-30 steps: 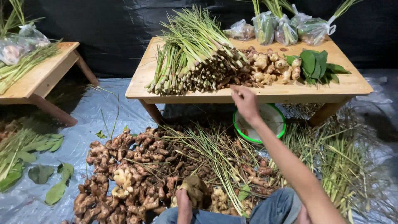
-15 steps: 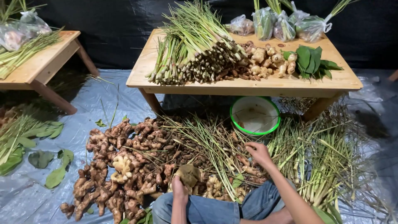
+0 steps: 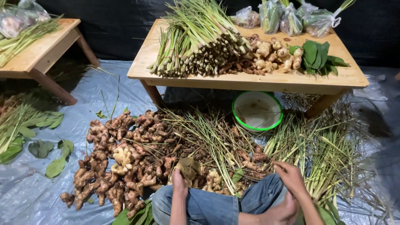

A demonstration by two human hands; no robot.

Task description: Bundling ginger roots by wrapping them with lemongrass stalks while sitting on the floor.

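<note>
My left hand (image 3: 179, 180) rests by my left knee and holds a crumpled brownish leaf or rag (image 3: 190, 168) against the root pile. My right hand (image 3: 290, 176) hovers over my right knee, fingers curled and apart, with nothing in it, next to loose lemongrass stalks (image 3: 216, 139) on the ground. A big heap of ginger and galangal roots (image 3: 125, 160) lies in front of my knees. On the low wooden table (image 3: 250, 81) ahead lie a stack of trimmed lemongrass (image 3: 196, 41), cleaned ginger (image 3: 271, 52) and green leaves (image 3: 316, 56).
A green-rimmed white bowl (image 3: 257, 111) sits under the table. Bagged greens (image 3: 291, 16) line the table's back edge. A second wooden table (image 3: 37, 52) with lemongrass and bags stands at left. Loose leaves (image 3: 41, 148) lie on the grey plastic sheet (image 3: 25, 191). More stalks (image 3: 329, 154) spread at right.
My right hand pulled back from the table's front edge, came down over the stalks and now sits by my right knee. The left hand stayed on the brownish leaf.
</note>
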